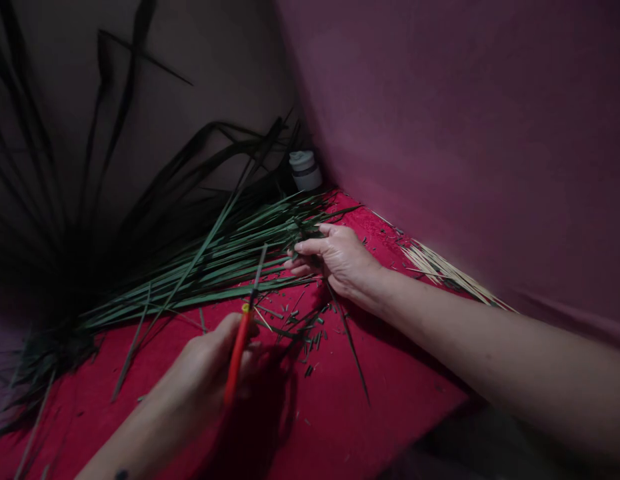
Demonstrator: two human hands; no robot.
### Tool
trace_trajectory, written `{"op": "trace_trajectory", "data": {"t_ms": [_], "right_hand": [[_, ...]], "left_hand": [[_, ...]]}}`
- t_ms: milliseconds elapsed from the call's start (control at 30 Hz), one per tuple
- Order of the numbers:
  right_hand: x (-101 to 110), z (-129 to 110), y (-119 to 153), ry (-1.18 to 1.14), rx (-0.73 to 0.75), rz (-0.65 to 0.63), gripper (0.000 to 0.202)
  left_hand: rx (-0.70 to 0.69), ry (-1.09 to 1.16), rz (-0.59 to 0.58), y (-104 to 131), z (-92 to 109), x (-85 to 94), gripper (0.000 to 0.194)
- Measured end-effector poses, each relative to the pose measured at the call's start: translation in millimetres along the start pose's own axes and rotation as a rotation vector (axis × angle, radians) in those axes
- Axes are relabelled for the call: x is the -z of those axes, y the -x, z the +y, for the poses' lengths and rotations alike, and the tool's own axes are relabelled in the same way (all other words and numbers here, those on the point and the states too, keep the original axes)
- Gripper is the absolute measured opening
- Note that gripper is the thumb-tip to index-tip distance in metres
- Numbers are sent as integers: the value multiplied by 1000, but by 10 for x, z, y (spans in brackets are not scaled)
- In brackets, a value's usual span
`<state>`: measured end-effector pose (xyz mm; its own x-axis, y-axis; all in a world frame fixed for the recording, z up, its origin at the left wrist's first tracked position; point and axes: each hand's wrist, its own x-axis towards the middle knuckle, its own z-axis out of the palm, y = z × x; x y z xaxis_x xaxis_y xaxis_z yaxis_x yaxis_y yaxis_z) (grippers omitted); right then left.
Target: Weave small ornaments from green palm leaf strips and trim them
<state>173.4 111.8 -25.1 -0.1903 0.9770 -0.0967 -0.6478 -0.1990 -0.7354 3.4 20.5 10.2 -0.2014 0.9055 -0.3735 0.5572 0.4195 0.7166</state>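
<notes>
Purple wall on the right and a dim grey one on the left are meeting behind a red surface (390,427), pretty dark over on the left side. So the left hand (210,353) is gripping orange-handled scissors (237,357), fingers wrapped round the handle, blades pointing away toward the far corner. Can't really tell if the blades are apart. Right hand (343,257) is reaching in further up, fingers half curled at the ends of the long green leaves (205,267); can't tell how firmly it's holding them, since the fingertips are getting lost in the dark green.

Those leaves are lying in a loose bundle, running from near the far corner down toward the left edge. Little cut bits (310,340) are scattering across the middle of the surface, between and below the hands, and one thin dark strip (353,353) is lying below the right wrist. Further out, pale thin sticks (450,273) are lying piled along the right edge, by the purple wall. A white lidded jar (306,172) is standing at the far corner, just beyond the leaves.
</notes>
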Motion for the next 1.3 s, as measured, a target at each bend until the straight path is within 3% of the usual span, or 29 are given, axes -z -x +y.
{"op": "trace_trajectory", "data": {"t_ms": [67, 167, 300, 500, 667, 800, 1100, 1300], "right_hand": [[20, -67, -31, 81, 21, -19, 28], [61, -136, -54, 212, -17, -85, 22], [106, -113, -64, 328, -107, -212, 15], [127, 15, -47, 284, -163, -318, 16], [94, 115, 105, 285, -355, -589, 21], [77, 223, 167, 265, -486, -731, 30], [114, 251, 172, 150, -581, -858, 22], [68, 152, 192, 55, -617, -856, 36]], "left_hand": [[-176, -43, 28, 0, -13, 126, 27], [-314, -49, 135, -7, 8, 171, 27], [-310, 81, 118, -62, 54, 83, 26], [-340, 240, 98, -248, -31, 86, 30], [-356, 255, 33, -329, -66, 106, 29], [-339, 281, -104, -326, -66, 101, 33], [-343, 396, -264, -307, -123, 95, 32], [-279, 585, -321, -415, -178, 113, 26]]}}
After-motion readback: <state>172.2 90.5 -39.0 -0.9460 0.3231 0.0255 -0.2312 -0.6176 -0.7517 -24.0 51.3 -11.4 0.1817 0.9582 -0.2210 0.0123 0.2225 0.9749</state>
